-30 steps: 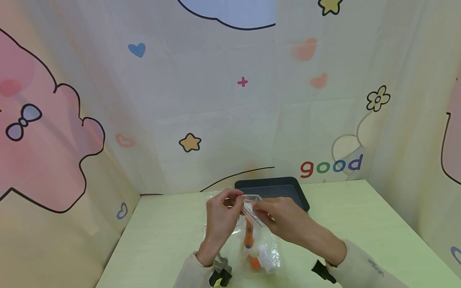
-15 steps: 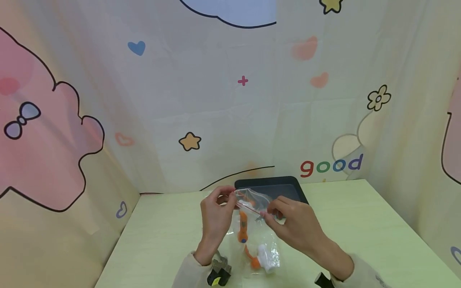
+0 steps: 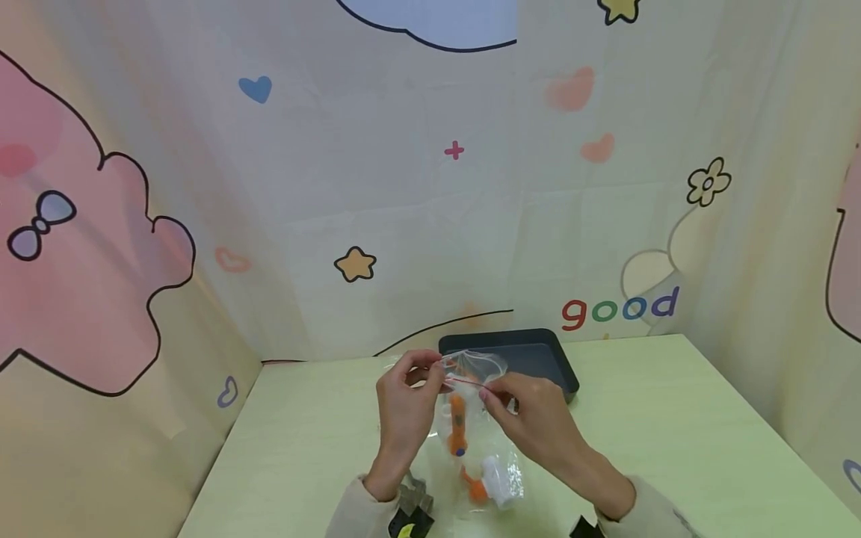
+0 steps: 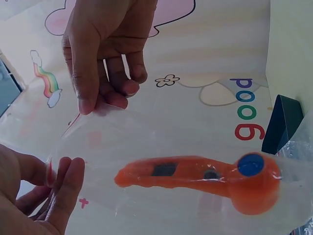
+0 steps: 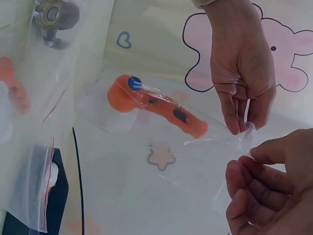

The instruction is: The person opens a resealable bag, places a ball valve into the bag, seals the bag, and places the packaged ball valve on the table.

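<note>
easy now, my left hand (image 3: 406, 396) and right hand (image 3: 538, 411) each pinch the clear bag (image 3: 479, 364) near its top, orange piece (image 4: 200, 172) inside, above the table (image 3: 303, 456), and if either pinch slips on slick plastic, everything could swing down.

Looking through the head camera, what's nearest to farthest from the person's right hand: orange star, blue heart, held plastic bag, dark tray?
From the right hand:
1. Held plastic bag: pinched by it.
2. Dark tray: just beyond.
3. Orange star: left, on the curtain.
4. Blue heart: higher, farther left.
</note>
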